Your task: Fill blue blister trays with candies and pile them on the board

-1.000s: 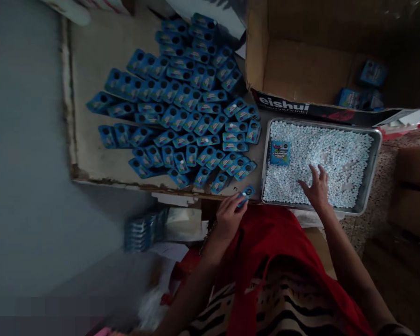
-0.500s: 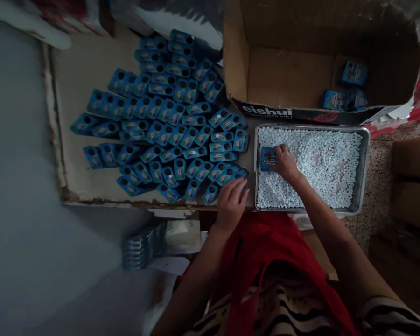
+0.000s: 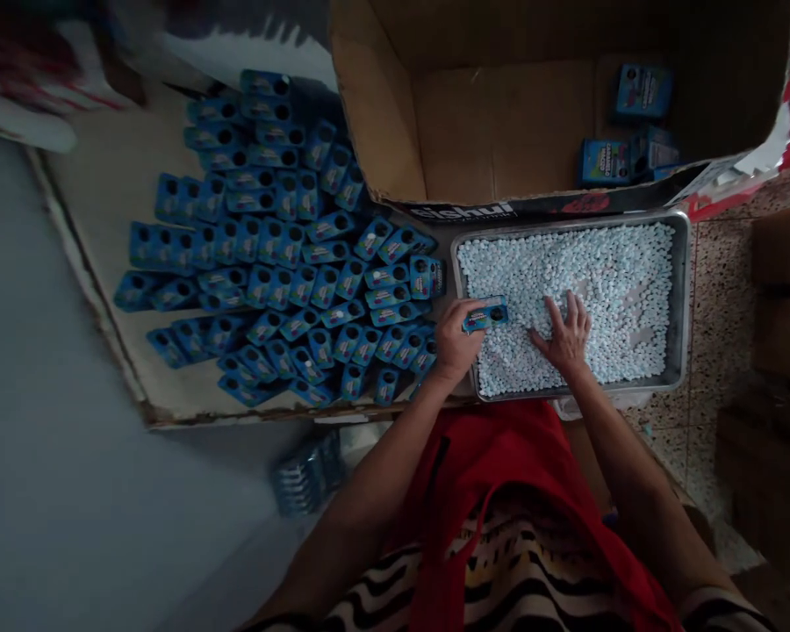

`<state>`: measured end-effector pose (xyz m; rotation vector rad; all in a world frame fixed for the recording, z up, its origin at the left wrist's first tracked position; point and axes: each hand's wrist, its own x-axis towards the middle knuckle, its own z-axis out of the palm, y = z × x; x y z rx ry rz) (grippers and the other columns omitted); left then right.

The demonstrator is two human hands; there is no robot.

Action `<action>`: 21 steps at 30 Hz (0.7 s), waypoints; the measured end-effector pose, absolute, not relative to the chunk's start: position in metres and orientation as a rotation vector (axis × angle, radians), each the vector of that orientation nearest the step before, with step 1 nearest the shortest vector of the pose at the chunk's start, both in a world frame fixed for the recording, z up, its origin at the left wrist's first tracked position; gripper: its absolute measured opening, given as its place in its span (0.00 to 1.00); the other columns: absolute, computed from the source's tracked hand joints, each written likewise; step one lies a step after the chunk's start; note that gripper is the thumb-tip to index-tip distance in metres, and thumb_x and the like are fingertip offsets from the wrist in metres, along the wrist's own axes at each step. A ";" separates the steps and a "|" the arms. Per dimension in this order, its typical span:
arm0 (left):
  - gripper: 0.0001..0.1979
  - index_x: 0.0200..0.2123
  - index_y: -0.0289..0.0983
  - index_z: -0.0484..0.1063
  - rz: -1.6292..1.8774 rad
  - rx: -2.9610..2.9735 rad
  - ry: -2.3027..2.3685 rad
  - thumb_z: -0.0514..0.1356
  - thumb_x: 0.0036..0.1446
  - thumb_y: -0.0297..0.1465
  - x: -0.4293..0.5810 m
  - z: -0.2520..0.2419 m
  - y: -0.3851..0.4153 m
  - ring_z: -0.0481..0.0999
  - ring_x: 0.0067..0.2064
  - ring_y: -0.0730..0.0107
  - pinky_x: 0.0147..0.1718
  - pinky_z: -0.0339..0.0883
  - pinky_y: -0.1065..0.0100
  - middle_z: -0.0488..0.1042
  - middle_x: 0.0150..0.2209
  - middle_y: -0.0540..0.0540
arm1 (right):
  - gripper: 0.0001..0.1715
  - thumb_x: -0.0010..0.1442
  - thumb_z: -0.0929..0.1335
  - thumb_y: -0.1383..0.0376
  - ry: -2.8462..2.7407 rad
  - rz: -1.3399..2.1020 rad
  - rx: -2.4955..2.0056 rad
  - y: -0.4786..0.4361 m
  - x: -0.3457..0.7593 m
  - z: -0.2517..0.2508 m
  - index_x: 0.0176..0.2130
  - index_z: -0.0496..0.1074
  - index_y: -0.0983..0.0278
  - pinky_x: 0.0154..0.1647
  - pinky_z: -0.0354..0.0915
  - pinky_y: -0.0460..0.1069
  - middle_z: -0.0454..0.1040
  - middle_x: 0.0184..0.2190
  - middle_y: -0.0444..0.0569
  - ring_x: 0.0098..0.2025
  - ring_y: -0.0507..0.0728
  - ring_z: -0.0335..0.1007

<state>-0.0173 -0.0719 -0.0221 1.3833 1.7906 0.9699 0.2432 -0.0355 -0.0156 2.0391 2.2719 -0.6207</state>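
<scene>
My left hand point(image 3: 459, 341) grips a small blue candy box point(image 3: 485, 315) over the left edge of the metal tray point(image 3: 685, 303). A dark round hole shows in the face of the box. Pale blue-white candies point(image 3: 622, 272) cover most of the tray's bottom. My right hand point(image 3: 566, 338) rests on these candies with its fingers spread; its fingertips touch them, and whether any lie under the palm is hidden. To the left of the tray stand many more blue candy boxes point(image 3: 273, 241) in close rows, most with a dark hole facing up.
A large open cardboard box point(image 3: 474, 132) stands behind the tray, with several blue boxes point(image 3: 643, 92) in its right corner. Brown cartons point(image 3: 786, 254) are stacked at the right on the speckled floor. A wrapped blue stack point(image 3: 306, 478) lies below the table's front edge point(image 3: 237, 420).
The blue candy box has passed from my right hand to my left. My right hand has moved right and opened onto the candies. The camera view has shifted.
</scene>
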 end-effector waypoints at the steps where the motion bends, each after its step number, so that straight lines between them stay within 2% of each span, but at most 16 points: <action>1: 0.19 0.47 0.40 0.80 0.953 1.388 1.794 0.65 0.53 0.19 -0.018 -0.025 -0.068 0.83 0.51 0.59 0.55 0.77 0.60 0.83 0.47 0.44 | 0.39 0.63 0.73 0.48 2.250 -0.642 2.062 -0.026 0.244 -0.024 0.68 0.73 0.59 0.74 0.57 0.72 0.62 0.73 0.65 0.75 0.77 0.57; 3: 0.17 0.47 0.39 0.80 0.923 1.374 1.791 0.68 0.54 0.22 -0.019 -0.031 -0.060 0.83 0.51 0.59 0.53 0.77 0.61 0.83 0.46 0.44 | 0.33 0.60 0.74 0.52 2.133 -0.709 2.272 -0.002 0.243 -0.038 0.61 0.78 0.61 0.69 0.64 0.67 0.72 0.64 0.64 0.67 0.74 0.67; 5: 0.17 0.48 0.39 0.80 0.930 1.331 1.783 0.71 0.54 0.25 -0.017 -0.035 -0.053 0.83 0.49 0.60 0.51 0.77 0.62 0.82 0.46 0.45 | 0.25 0.56 0.75 0.55 1.926 -0.918 2.637 0.020 0.243 -0.043 0.51 0.79 0.61 0.60 0.71 0.61 0.78 0.52 0.58 0.57 0.68 0.74; 6: 0.17 0.48 0.38 0.80 0.936 1.317 1.774 0.73 0.54 0.26 -0.016 -0.036 -0.051 0.83 0.48 0.60 0.49 0.77 0.63 0.82 0.46 0.45 | 0.22 0.54 0.75 0.55 1.774 -1.136 2.831 0.029 0.242 -0.040 0.47 0.78 0.61 0.54 0.73 0.58 0.79 0.46 0.53 0.51 0.65 0.75; 8: 0.19 0.48 0.38 0.80 0.932 1.328 1.745 0.76 0.53 0.28 -0.011 -0.033 -0.045 0.83 0.47 0.60 0.49 0.76 0.63 0.82 0.45 0.45 | 0.20 0.53 0.75 0.51 1.332 -1.820 3.080 0.037 0.237 -0.026 0.41 0.75 0.59 0.42 0.73 0.52 0.77 0.36 0.46 0.41 0.58 0.75; 10: 0.19 0.47 0.38 0.80 0.902 1.386 1.707 0.77 0.51 0.29 -0.005 -0.027 -0.039 0.82 0.47 0.60 0.49 0.76 0.62 0.82 0.44 0.44 | 0.23 0.54 0.75 0.45 0.801 -2.571 2.995 0.035 0.228 -0.002 0.37 0.72 0.58 0.35 0.71 0.49 0.75 0.32 0.43 0.36 0.55 0.74; 12: 0.18 0.46 0.39 0.81 0.861 1.445 1.670 0.76 0.52 0.26 0.002 -0.020 -0.033 0.81 0.47 0.59 0.49 0.75 0.62 0.81 0.43 0.45 | 0.26 0.57 0.74 0.40 0.454 -3.029 2.806 0.029 0.214 0.024 0.34 0.69 0.57 0.35 0.72 0.49 0.74 0.30 0.42 0.35 0.55 0.74; 16: 0.18 0.46 0.39 0.82 0.785 1.541 1.627 0.70 0.52 0.19 0.012 -0.011 -0.024 0.81 0.48 0.57 0.50 0.75 0.60 0.81 0.42 0.45 | 0.25 0.60 0.74 0.41 0.521 -3.274 2.722 0.021 0.180 0.059 0.31 0.69 0.57 0.37 0.73 0.51 0.70 0.25 0.40 0.31 0.54 0.71; 21: 0.20 0.47 0.40 0.82 0.733 1.636 1.579 0.69 0.52 0.18 0.019 -0.007 -0.017 0.79 0.49 0.54 0.52 0.74 0.56 0.81 0.43 0.44 | 0.20 0.60 0.77 0.47 0.925 -3.338 2.608 0.022 0.158 0.058 0.30 0.72 0.57 0.36 0.71 0.48 0.67 0.22 0.39 0.27 0.52 0.67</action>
